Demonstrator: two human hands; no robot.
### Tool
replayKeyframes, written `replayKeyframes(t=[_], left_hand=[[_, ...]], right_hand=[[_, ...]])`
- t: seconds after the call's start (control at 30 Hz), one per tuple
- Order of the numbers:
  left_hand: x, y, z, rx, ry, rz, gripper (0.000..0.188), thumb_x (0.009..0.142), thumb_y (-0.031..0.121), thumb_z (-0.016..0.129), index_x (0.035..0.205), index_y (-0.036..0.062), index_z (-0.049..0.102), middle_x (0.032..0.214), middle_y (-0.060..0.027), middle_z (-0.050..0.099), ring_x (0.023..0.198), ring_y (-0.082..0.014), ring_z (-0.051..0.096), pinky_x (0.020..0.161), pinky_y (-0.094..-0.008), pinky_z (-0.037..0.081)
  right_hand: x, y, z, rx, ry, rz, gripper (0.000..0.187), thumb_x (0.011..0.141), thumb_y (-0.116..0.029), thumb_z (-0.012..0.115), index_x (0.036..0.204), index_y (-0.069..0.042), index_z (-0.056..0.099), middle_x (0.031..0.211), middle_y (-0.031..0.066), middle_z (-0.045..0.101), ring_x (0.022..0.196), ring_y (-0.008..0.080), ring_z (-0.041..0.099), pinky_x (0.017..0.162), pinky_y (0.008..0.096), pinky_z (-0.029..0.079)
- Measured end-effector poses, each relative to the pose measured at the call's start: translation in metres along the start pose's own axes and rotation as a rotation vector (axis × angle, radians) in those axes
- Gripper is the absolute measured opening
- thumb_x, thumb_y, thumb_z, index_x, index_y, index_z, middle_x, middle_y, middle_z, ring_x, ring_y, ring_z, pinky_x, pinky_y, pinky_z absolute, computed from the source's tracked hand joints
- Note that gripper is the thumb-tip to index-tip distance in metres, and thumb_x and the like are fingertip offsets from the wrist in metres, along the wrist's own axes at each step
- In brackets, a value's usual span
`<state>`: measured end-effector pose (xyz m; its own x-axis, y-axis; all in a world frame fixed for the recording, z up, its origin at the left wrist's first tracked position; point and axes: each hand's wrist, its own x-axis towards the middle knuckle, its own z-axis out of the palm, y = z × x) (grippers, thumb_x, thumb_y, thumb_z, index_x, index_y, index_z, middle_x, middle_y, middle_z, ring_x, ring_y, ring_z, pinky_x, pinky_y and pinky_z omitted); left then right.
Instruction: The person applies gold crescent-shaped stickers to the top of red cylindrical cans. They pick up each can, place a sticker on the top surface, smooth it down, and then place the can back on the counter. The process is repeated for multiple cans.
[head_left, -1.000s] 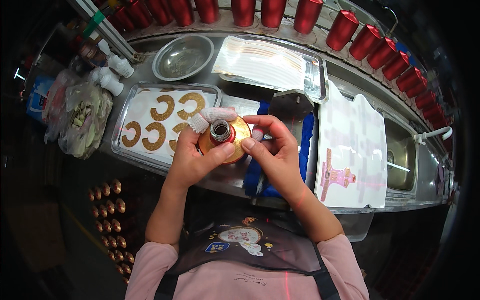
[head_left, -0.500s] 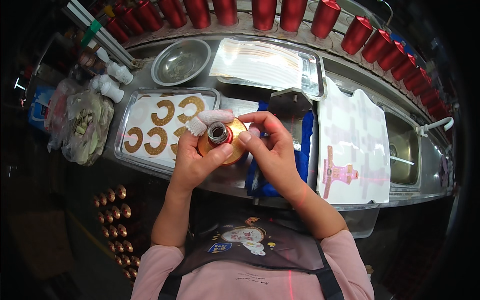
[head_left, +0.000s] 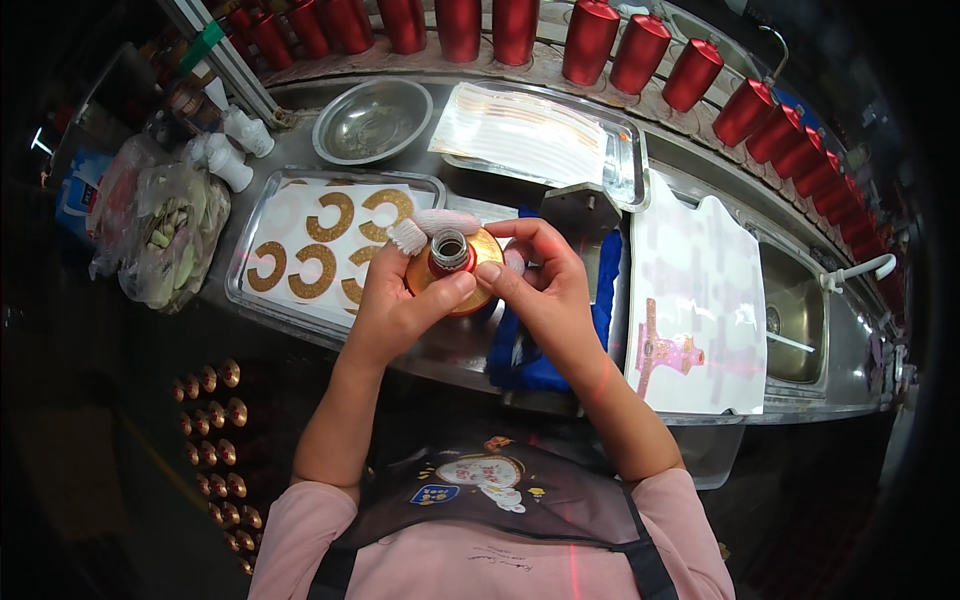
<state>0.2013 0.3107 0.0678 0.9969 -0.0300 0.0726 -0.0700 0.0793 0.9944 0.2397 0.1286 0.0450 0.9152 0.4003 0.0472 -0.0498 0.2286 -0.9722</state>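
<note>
Between both hands I hold a red bottle with a gold shoulder [head_left: 486, 249] and a clear, threaded glass neck, its open mouth tilted up toward me. My left hand [head_left: 396, 300] wraps round its left side, thumb on the shoulder near the neck; white knitted covers sit on some fingers. On the right side, my right hand [head_left: 540, 272] presses its thumb on the gold shoulder, index finger stretched over the far edge. The bottle's body is hidden below. Just left of the hands lies a metal tray [head_left: 238, 270] with gold C-shaped decals [head_left: 312, 271] on white paper.
Red bottles [head_left: 641, 52] line a curved track at the back. A steel bowl [head_left: 372, 120], a tray of striped decal strips [head_left: 520, 130], a blue cloth [head_left: 548, 368], a white sheet with a pink decal [head_left: 680, 352] and a sink [head_left: 797, 310] share the bench. Gold-topped bottles [head_left: 228, 411] stand low left.
The row of red bottles at the back has shifted to the right along its track. The view has moved slightly; both hands keep much the same hold on the bottle.
</note>
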Motion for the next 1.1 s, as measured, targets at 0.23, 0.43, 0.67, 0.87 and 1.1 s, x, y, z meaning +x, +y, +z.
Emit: replayKeyframes(t=[0.23,0.43,0.67,0.87,1.1], left_hand=[[0.0,0.002,-0.005,0.057,-0.033,0.008,0.054,0.087,0.016,0.078,0.136,0.0039,0.059,0.126,-0.0083,0.064,0.118,-0.0178,0.062,0.104,-0.0323,0.048],[-0.007,0.009,-0.018,0.351,-0.073,0.198,0.088,0.068,0.019,0.094,0.145,0.0052,0.051,0.132,-0.0103,0.062,0.124,-0.0237,0.061,0.109,-0.0358,0.045],[-0.013,0.006,-0.012,0.31,-0.049,0.105,0.082,0.069,0.011,0.092,0.141,0.0049,0.054,0.131,-0.0111,0.063,0.123,-0.0213,0.061,0.107,-0.0354,0.047],[-0.011,0.008,-0.015,0.383,-0.062,0.13,0.08,0.069,0.011,0.091,0.14,0.005,0.055,0.131,-0.0109,0.064,0.122,-0.0218,0.063,0.106,-0.0353,0.048],[-0.01,0.005,-0.016,0.334,-0.086,0.101,0.08,0.068,0.013,0.092,0.139,0.0046,0.056,0.129,-0.0109,0.065,0.121,-0.0223,0.063,0.105,-0.0352,0.048]], right_hand=[[0.019,-0.005,-0.018,0.189,0.407,0.313,0.017,0.098,-0.018,0.065,0.103,-0.004,0.074,0.074,0.001,0.065,0.06,0.0063,0.055,0.057,0.0208,0.042],[-0.024,-0.04,-0.012,0.212,0.358,0.212,0.025,0.089,-0.011,0.075,0.111,-0.003,0.066,0.096,0.0061,0.066,0.081,0.0137,0.064,0.076,0.0263,0.053],[-0.009,-0.037,0.007,-0.549,0.183,-0.321,0.023,0.085,-0.003,0.074,0.106,-0.001,0.065,0.089,0.012,0.067,0.079,0.019,0.065,0.073,0.0299,0.052],[0.022,-0.042,-0.011,-0.507,0.218,-0.221,0.023,0.086,-0.004,0.074,0.108,-0.001,0.067,0.089,0.0084,0.069,0.079,0.0126,0.063,0.074,0.027,0.051],[0.004,-0.033,-0.009,-0.457,0.342,-0.176,0.021,0.088,-0.009,0.076,0.105,-0.001,0.066,0.092,0.0082,0.068,0.083,0.0144,0.065,0.078,0.0271,0.051]])
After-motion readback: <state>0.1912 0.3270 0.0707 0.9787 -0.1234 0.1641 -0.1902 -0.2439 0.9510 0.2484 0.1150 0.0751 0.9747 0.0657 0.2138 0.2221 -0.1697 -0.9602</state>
